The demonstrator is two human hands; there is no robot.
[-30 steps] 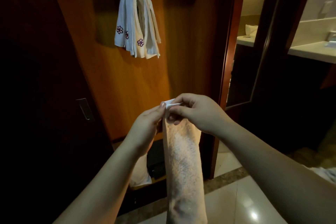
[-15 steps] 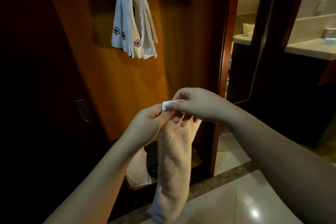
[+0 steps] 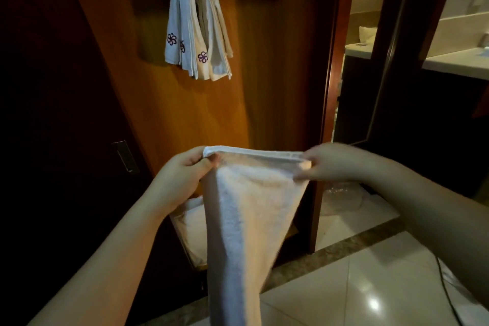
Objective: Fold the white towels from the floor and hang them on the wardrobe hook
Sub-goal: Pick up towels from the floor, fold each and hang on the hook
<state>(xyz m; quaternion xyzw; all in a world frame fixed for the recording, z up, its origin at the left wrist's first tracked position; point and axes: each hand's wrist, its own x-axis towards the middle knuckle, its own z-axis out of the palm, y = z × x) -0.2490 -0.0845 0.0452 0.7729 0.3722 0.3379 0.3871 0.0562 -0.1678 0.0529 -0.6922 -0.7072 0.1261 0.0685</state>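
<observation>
I hold a white towel (image 3: 246,209) up in front of me by its top hem, stretched flat between both hands; the rest hangs down in a narrowing fold. My left hand (image 3: 182,174) pinches the left top corner. My right hand (image 3: 330,161) pinches the right top corner. Higher up, several folded white towels with purple flower embroidery (image 3: 197,26) hang over a hook on the wooden wardrobe panel (image 3: 264,74); the hook itself is hidden under them.
A dark sliding wardrobe door with a metal recessed handle (image 3: 124,156) is at left. A white bag or cloth (image 3: 191,227) sits low in the wardrobe. Right, a doorway opens to a bathroom counter (image 3: 457,61). Glossy tiled floor (image 3: 357,286) lies below, with a dark cable (image 3: 444,288).
My hands were together pinching one bunched corner; they have moved apart, spreading the towel's top edge wide. The view has also tilted slightly down and nearer the wardrobe.
</observation>
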